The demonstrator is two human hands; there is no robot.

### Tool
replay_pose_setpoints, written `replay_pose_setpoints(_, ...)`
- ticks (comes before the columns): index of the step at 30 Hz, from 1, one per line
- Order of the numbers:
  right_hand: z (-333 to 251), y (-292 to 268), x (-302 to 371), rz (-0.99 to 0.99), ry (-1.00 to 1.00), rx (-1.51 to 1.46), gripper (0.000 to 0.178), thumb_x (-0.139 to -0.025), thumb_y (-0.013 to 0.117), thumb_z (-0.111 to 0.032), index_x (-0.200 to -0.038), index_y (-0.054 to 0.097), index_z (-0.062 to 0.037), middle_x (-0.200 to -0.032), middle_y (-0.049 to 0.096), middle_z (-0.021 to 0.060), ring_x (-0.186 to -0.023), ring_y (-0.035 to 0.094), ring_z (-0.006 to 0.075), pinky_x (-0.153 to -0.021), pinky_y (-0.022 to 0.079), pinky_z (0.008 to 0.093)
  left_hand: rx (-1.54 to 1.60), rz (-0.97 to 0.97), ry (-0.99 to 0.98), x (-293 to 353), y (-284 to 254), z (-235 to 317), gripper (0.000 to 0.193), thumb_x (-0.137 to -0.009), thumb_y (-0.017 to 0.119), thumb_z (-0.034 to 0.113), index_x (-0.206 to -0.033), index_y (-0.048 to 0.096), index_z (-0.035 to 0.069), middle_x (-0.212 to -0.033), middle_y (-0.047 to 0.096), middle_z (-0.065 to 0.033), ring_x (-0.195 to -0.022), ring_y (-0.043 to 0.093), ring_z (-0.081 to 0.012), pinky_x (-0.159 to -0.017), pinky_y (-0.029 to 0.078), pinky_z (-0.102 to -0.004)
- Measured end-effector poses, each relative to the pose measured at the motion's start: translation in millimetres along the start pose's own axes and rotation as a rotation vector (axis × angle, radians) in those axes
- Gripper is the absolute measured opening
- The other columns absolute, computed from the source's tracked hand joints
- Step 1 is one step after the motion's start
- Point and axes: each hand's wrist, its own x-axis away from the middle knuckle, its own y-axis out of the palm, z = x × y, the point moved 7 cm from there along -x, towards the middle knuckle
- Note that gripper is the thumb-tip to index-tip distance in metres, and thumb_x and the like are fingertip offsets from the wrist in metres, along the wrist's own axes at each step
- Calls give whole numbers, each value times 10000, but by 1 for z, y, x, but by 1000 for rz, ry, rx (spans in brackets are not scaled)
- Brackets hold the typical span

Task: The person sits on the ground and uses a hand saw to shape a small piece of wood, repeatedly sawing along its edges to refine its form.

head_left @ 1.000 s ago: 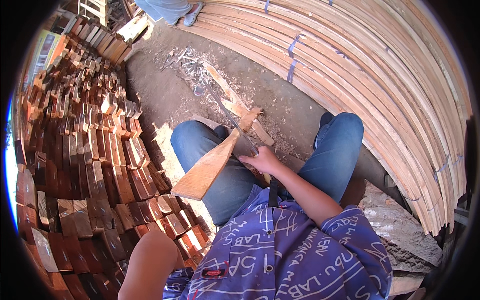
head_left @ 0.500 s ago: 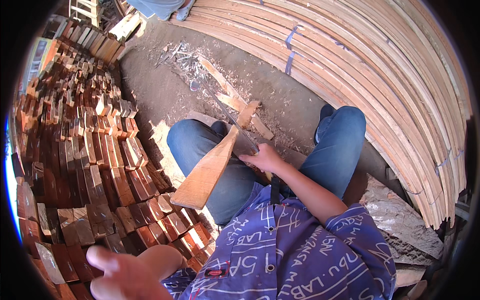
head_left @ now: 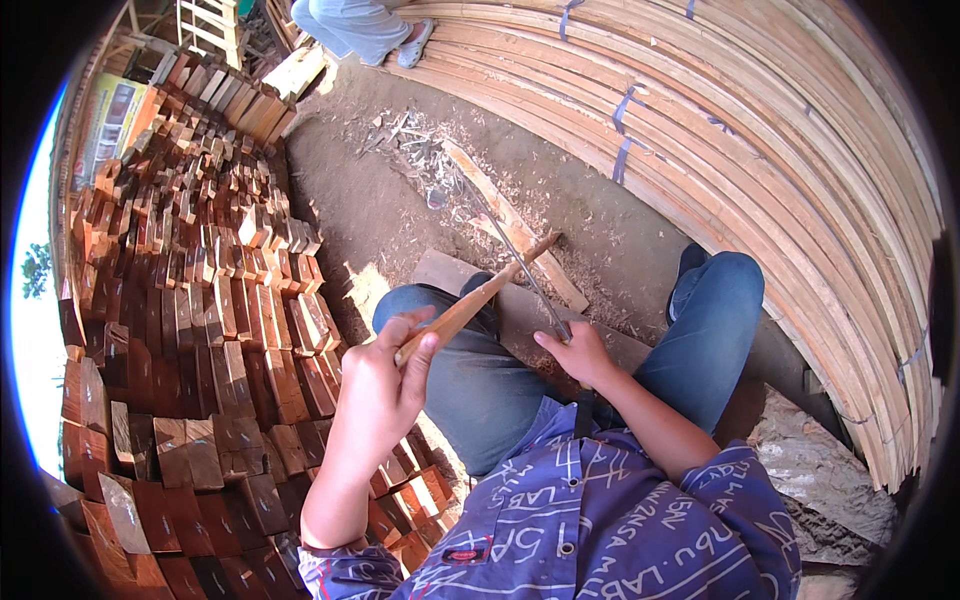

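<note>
My left hand (head_left: 385, 375) grips the near, thicker end of a tapering piece of light wood (head_left: 470, 308). The piece is seen nearly edge-on, its narrow end pointing away and to the right. My right hand (head_left: 580, 355) is closed around a long, thin grey metal tool (head_left: 538, 285), perhaps a blade seen edge-on; its kind is unclear. The tool slants away to the upper left and crosses the wood in the picture. Whether the two touch there I cannot tell. Both are held above my bent legs.
Stacked reddish-brown wood blocks (head_left: 240, 330) fill the left side. Long bundled wooden strips (head_left: 760, 150) curve along the right. A flat board (head_left: 515, 318) lies between my legs; beyond it are an offcut (head_left: 500, 205) and shavings. Another person's foot (head_left: 414, 45) shows at the far edge.
My left hand, open at the lower left before, has come up and closed on the wide end of the wood piece. The piece has turned from broad face to edge. The view has shifted.
</note>
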Motion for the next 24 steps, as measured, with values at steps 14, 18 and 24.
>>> replay_pose_setpoints(14, -68, 0, -14, -157, -213, 59, 384, -882, 695, -350, -776, 631, 14, -726, 639, 242, -718, 645, 430, -644, 501, 479, 298, 222, -112, 26, 33, -9, 250, -995, 578, 174, -1052, 667, -52, -686, 658, -114, -588, 588, -109, -520, 456, -265)
replay_pose_setpoints(18, 19, -6, -38, -133, -60, 276, 386, -873, 689, -365, -914, 709, 19, -838, 684, 256, -852, 671, 420, -780, 530, 474, 303, 72, -242, 33, 46, -7, 295, -1011, 554, 171, -1149, 630, -79, -926, 689, -138, -760, 671, -127, -566, 588, -247)
replay_pose_setpoints(24, 26, 4, -19, -199, 33, 100, 387, -862, 713, -341, -821, 674, 42, -797, 666, 264, -814, 663, 432, -733, 518, 475, 476, 134, -273, 43, 51, -22, 320, -990, 574, 143, -1196, 606, -99, -1026, 663, -163, -787, 688, -166, -516, 599, -239)
